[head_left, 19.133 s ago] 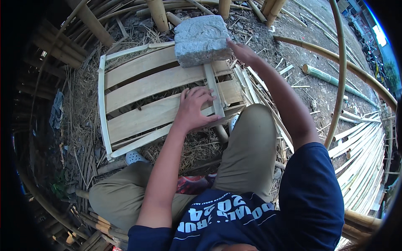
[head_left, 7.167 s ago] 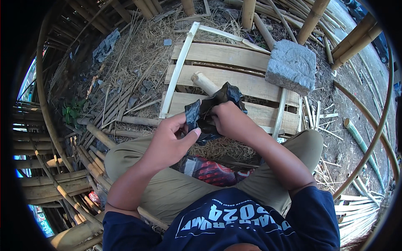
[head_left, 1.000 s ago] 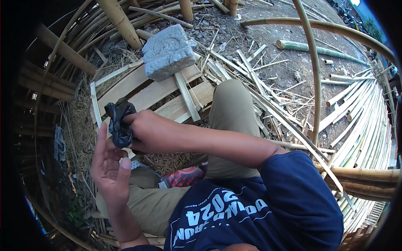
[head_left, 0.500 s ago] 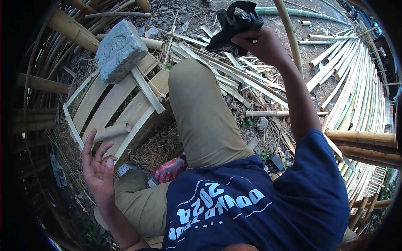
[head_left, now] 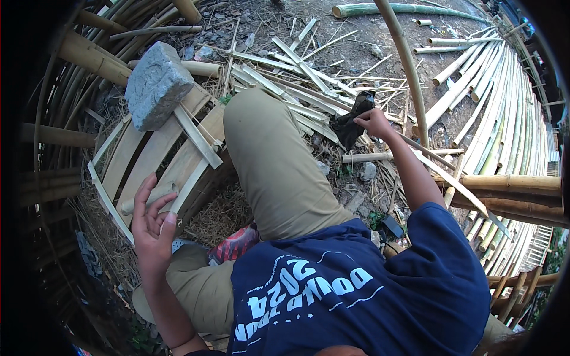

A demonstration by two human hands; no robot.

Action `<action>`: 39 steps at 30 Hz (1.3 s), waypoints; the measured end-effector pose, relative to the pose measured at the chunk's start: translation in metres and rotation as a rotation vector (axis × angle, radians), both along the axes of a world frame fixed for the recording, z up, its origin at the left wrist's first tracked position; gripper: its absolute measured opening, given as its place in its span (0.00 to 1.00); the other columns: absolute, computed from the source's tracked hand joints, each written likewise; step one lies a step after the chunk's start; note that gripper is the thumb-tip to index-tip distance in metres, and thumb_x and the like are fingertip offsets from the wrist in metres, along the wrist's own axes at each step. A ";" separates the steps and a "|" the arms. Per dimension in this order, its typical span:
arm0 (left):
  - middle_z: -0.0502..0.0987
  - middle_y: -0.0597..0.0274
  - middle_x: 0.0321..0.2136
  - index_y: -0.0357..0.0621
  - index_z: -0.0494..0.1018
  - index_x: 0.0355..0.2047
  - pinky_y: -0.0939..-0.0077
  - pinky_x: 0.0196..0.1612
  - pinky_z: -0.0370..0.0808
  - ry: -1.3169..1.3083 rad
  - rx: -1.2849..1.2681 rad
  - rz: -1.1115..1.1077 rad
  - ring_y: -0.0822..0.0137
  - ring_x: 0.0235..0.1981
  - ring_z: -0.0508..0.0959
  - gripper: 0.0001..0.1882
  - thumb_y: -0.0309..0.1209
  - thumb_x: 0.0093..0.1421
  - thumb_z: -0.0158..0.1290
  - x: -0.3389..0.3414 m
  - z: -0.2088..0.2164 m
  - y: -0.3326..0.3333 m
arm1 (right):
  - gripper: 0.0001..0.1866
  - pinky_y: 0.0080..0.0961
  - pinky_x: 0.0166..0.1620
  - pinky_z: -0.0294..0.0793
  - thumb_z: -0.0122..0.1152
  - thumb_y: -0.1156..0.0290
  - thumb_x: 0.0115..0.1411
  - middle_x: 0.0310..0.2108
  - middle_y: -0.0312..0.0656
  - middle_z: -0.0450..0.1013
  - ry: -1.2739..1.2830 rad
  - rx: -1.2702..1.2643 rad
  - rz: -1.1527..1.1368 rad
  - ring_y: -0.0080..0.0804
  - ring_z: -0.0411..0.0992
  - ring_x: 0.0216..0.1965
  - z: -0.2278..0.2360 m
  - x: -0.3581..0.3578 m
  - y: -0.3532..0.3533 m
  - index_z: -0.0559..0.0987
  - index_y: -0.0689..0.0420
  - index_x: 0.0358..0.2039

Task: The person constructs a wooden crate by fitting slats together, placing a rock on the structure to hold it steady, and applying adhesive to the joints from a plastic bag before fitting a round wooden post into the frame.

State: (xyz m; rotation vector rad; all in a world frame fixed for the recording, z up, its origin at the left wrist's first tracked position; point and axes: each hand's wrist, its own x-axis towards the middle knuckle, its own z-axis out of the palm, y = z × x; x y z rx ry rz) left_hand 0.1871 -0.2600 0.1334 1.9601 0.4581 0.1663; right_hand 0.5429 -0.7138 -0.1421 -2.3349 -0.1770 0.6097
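My right hand [head_left: 373, 123] pinches a crumpled black plastic bag [head_left: 350, 123], which hangs over split bamboo strips to the right of my raised knee. My left hand [head_left: 153, 216] is held up with its fingers curved and apart, and nothing is in it. Just beyond those fingers, a short bamboo tube [head_left: 168, 190] lies on flat bamboo slats [head_left: 127, 163], partly hidden by the hand. A rough grey stone block [head_left: 157, 86] weighs on the far end of the slats.
Long bamboo poles [head_left: 504, 118] are stacked along the right. An upright bamboo post [head_left: 409, 65] stands beyond my right hand. Loose bamboo strips [head_left: 297, 71] litter the ground ahead. Thick bamboo bars [head_left: 504, 184] jut in at the right. A red patterned cloth-like item [head_left: 234, 243] lies below my knee.
My right hand has brought the black bag down and nearer, from the far top to beside my knee. My left hand has shifted slightly right, fingers still apart.
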 end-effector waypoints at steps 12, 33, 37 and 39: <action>0.57 0.53 0.74 0.39 0.61 0.71 0.69 0.57 0.75 0.019 0.030 -0.113 0.60 0.62 0.75 0.36 0.20 0.62 0.53 -0.008 0.010 -0.007 | 0.15 0.29 0.22 0.80 0.71 0.65 0.65 0.31 0.43 0.84 0.173 -0.088 0.005 0.31 0.85 0.26 -0.050 -0.023 -0.008 0.87 0.63 0.45; 0.67 0.44 0.68 0.44 0.63 0.70 0.56 0.70 0.66 0.185 0.528 -0.264 0.44 0.67 0.70 0.36 0.34 0.64 0.62 -0.106 0.036 0.046 | 0.13 0.17 0.23 0.79 0.64 0.79 0.67 0.35 0.45 0.82 -0.088 0.516 0.740 0.22 0.81 0.31 0.310 -0.147 0.354 0.81 0.68 0.51; 0.67 0.42 0.68 0.40 0.60 0.72 0.54 0.69 0.66 0.489 0.485 -0.290 0.43 0.66 0.69 0.40 0.37 0.63 0.61 -0.111 0.047 0.054 | 0.10 0.19 0.23 0.78 0.67 0.78 0.65 0.31 0.44 0.83 0.064 0.277 0.979 0.23 0.82 0.29 0.282 -0.140 0.429 0.83 0.70 0.44; 0.67 0.43 0.68 0.39 0.59 0.72 0.53 0.69 0.66 0.577 0.467 -0.279 0.43 0.66 0.69 0.40 0.37 0.63 0.61 -0.111 0.045 0.060 | 0.10 0.18 0.21 0.76 0.70 0.78 0.63 0.31 0.44 0.83 0.149 0.214 0.967 0.23 0.83 0.29 0.249 -0.130 0.453 0.83 0.70 0.43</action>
